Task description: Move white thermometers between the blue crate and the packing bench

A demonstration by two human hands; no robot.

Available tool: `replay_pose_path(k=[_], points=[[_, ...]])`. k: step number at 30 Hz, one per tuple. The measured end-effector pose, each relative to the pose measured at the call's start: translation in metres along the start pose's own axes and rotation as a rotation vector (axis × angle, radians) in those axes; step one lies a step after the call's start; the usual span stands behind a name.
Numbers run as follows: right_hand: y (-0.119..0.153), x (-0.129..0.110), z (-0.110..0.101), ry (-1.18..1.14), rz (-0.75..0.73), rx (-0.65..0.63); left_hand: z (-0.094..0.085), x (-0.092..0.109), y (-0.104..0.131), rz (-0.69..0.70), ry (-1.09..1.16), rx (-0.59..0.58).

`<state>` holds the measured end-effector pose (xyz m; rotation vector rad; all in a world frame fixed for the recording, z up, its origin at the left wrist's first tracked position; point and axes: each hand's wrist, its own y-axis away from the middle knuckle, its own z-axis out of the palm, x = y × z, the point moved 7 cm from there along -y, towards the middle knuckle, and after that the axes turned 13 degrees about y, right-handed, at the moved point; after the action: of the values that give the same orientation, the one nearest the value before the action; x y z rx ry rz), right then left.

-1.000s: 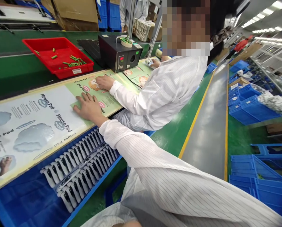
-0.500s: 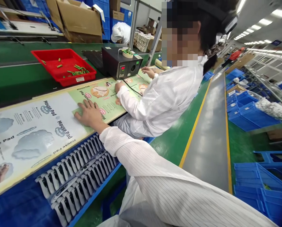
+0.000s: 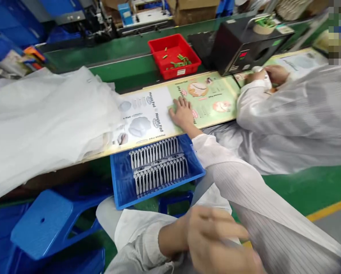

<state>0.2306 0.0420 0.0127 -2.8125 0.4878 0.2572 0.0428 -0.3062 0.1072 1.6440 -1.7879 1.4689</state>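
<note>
Around the right hand (image 3: 183,113), the mouse-pad print sheet (image 3: 164,101) is pale green with orange-brown pictures and pink labels; to that hand's left it is white with grey-blue cloud shapes. Beyond the hand, a red tray (image 3: 193,66) holds green cylinders (image 3: 181,61). Nearer, a blue crate (image 3: 121,182) holds grey-white parts (image 3: 159,173). The right sleeve (image 3: 241,175) is white, finely pinstriped.

Sheets (image 3: 47,118) overlie a board (image 3: 164,95) at left; behind it, a tray (image 3: 176,47) left of a box (image 3: 233,49); before it, a bin (image 3: 121,179).

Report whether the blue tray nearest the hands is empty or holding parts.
Holding parts: two rows of pale pieces sit inside the blue tray.
</note>
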Motion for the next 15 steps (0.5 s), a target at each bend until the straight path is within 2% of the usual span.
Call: replay_pose_path(k=[3, 5, 8, 11, 13, 15], points=[[0.0, 0.0, 0.003, 0.047, -0.016, 0.016, -0.015, -0.055, 0.02, -0.091, 0.001, 0.067], [0.001, 0.001, 0.004, 0.073, -0.018, 0.019, -0.025, -0.109, 0.036, -0.287, -0.011, 0.057], [0.0, 0.003, 0.007, 0.108, -0.023, 0.024, -0.029, -0.202, 0.075, -0.663, -0.02, -0.137], [-0.001, 0.004, 0.009, 0.106, -0.03, 0.047, -0.026, -0.294, 0.133, -1.092, -0.061, -0.385], [-0.001, 0.005, 0.009, 0.092, -0.032, 0.064, -0.025, -0.339, 0.163, -1.252, -0.092, -0.441], [0.0, 0.005, 0.009, 0.09, -0.032, 0.074, -0.02, -0.371, 0.182, -1.308, -0.124, -0.428]])
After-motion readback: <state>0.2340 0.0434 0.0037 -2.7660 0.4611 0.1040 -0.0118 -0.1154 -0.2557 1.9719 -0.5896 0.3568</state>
